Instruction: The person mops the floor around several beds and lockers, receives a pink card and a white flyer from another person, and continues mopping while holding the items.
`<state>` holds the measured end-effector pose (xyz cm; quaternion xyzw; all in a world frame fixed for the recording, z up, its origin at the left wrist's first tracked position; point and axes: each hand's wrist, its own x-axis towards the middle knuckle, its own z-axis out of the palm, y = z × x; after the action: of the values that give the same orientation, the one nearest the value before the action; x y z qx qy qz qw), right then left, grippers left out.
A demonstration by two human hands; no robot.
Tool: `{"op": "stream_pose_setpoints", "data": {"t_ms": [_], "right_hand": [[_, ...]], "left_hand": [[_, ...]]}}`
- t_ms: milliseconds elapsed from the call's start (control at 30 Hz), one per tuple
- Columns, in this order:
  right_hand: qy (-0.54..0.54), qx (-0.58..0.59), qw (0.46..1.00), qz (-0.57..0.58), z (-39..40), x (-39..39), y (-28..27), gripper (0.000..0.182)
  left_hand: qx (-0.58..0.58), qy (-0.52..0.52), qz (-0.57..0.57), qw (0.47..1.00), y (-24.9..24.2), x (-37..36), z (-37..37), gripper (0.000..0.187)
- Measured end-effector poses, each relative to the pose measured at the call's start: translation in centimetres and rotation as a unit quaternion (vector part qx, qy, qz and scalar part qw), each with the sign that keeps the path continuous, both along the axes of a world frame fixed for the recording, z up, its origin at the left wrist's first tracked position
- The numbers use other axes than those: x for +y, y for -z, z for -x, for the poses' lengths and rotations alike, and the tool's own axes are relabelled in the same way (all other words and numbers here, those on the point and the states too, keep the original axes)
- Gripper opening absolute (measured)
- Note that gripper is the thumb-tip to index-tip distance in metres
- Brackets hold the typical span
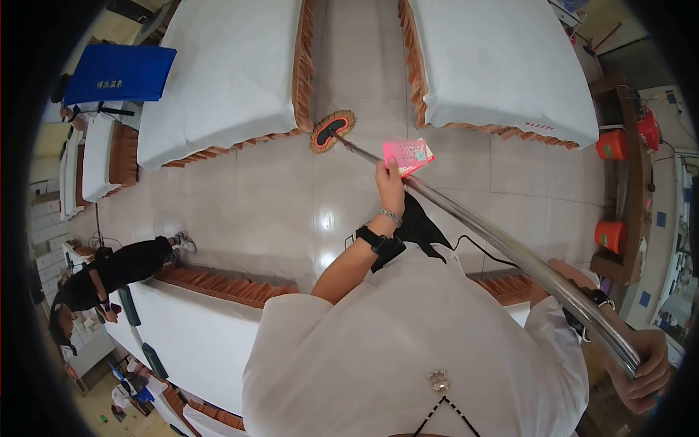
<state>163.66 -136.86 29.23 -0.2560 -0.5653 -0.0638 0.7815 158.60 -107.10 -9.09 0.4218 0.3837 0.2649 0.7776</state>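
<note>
My left hand [391,182] is pinched around pink printed cards [406,156], thumb on top. The cards overlap the metal pole of a mop [473,218], which runs diagonally across the view. At the lower right, my right hand [641,370] wraps round the pole's near end. The mop's head [333,132] is oval, with a tan fringe and a red-edged black plate, and rests on the tiled floor between two covered beds. A black strap device and a bracelet sit on my left wrist.
White-covered beds with brown ruffled skirts [233,73] [502,65] stand ahead on both sides. Another bed [189,335] lies behind at the left. A person in black [124,273] stands at the left. Orange buckets [610,237] sit by a wooden shelf on the right. A blue board [120,73] is at the upper left.
</note>
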Motion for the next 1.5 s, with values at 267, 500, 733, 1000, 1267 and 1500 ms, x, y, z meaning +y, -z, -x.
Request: {"op": "stream_pose_setpoints", "data": {"t_ms": [267, 500, 733, 1000, 1267, 1500], "right_hand": [[-0.02, 0.073, 0.997, -0.019, -7.2, -2.4, -0.1, 0.028], [0.107, 0.022, 0.994, -0.022, -16.8, 1.3, 1.4, 0.031], [0.286, 0.043, 0.957, 0.015, -23.8, 15.7, -1.4, 0.025], [0.156, 0.193, 0.965, 0.084, -27.4, 26.3, 11.6, 0.005], [-0.079, 0.15, 0.973, 0.154, -23.8, 30.6, 7.9, 0.019], [-0.069, 0.022, 0.996, 0.051, -11.3, 33.5, 2.4, 0.019]], "left_hand": [[0.048, 0.037, 0.032, 0.998, 2.7, 0.2, -4.8, 0.022], [0.031, -0.056, 0.082, 0.995, -0.6, 1.6, -8.9, 0.024], [-0.001, -0.134, -0.074, 0.988, -8.0, 7.0, -5.8, 0.031], [0.049, -0.226, -0.101, 0.968, -11.6, 7.1, -4.0, 0.034], [0.01, -0.313, -0.098, 0.945, -13.0, 7.0, 2.2, 0.034], [-0.002, -0.361, -0.14, 0.922, -12.5, 7.0, 9.9, 0.036]]}}
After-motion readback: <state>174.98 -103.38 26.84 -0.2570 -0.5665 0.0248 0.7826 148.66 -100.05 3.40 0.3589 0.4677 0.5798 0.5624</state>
